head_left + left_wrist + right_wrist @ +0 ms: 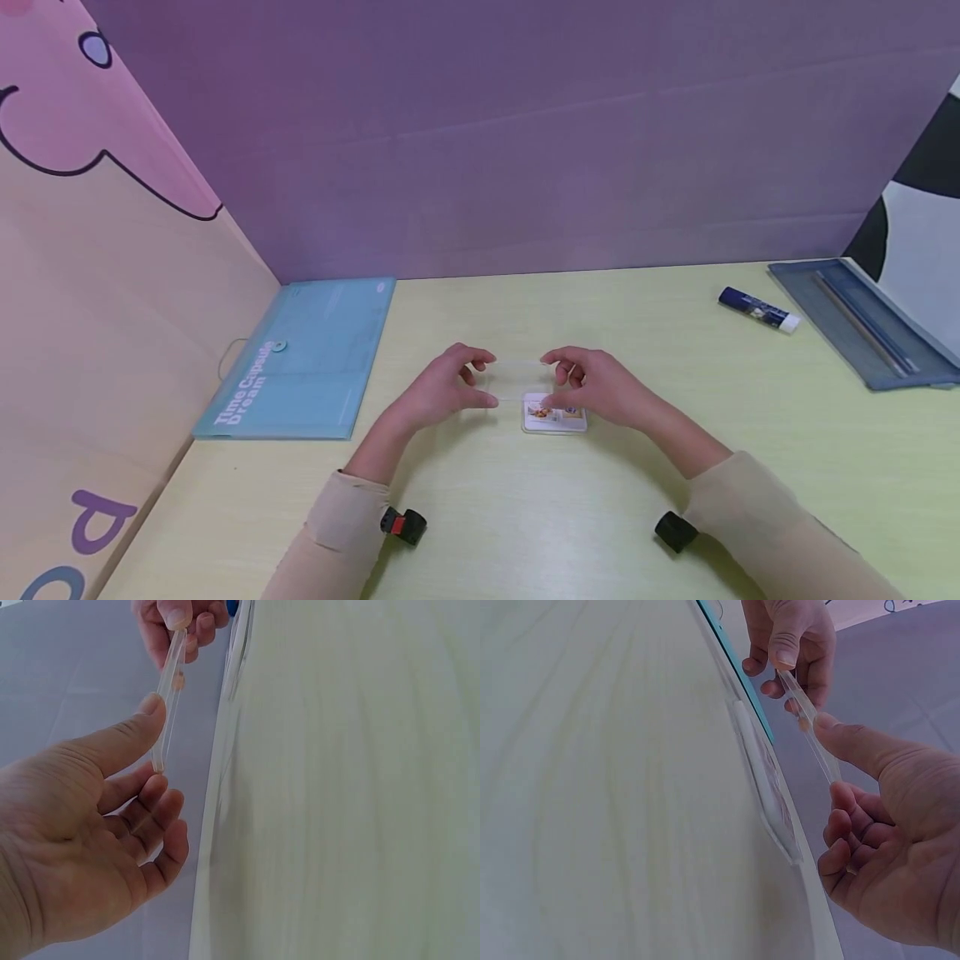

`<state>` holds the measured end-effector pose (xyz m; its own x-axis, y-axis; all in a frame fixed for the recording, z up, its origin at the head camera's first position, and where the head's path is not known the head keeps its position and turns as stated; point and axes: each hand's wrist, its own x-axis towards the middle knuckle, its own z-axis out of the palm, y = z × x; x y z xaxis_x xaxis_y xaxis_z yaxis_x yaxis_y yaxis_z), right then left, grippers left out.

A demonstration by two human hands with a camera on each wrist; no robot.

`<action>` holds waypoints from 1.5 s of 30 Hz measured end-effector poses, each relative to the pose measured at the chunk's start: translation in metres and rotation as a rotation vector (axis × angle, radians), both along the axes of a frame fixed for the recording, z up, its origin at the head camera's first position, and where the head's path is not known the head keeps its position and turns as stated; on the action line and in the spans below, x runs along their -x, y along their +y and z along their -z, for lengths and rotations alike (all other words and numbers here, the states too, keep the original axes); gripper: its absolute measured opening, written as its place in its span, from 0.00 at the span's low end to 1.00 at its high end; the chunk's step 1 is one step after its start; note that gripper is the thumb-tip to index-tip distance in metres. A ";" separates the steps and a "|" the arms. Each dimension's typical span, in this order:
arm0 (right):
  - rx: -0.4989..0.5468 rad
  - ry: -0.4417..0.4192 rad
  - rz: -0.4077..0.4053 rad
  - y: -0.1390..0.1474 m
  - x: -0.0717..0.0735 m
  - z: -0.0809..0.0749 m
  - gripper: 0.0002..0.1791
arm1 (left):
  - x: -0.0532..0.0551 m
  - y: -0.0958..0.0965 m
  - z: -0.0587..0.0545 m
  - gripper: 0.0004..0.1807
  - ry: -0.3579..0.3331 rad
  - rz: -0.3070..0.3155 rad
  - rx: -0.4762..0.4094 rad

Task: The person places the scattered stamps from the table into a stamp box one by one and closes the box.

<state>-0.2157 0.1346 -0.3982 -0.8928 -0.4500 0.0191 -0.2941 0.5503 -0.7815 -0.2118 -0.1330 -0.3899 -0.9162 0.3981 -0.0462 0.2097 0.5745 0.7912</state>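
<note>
Both hands hold a thin, clear plastic lid-like piece (516, 381) above the table. My left hand (444, 389) pinches one end between thumb and fingers. The other end is pinched by my right hand (606, 389). In the left wrist view the clear piece (169, 701) appears nearly edge-on, with a raised rim. A small flat case of picture cards (555, 424) lies on the table just below the right thumb. Seen from the right wrist, this card case (761, 780) rests apart from the hands, its printed top turned mostly away.
On the left of the table lies a light blue document folder (322, 367) with a string closure. A dark blue glue stick (757, 310) lies at the back right, beside a grey-blue zip pouch (847, 333). A purple partition (525, 167) stands along the back edge.
</note>
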 end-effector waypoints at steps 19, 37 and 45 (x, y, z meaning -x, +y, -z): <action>-0.003 -0.012 -0.014 0.024 -0.013 0.005 0.30 | -0.007 0.023 0.003 0.33 0.027 0.045 0.056; -0.027 -0.010 -0.011 0.036 -0.020 0.006 0.29 | -0.009 0.040 0.012 0.32 0.038 0.057 0.134; -0.056 -0.013 -0.008 0.038 -0.021 0.008 0.28 | -0.011 0.045 0.013 0.31 0.035 0.057 0.153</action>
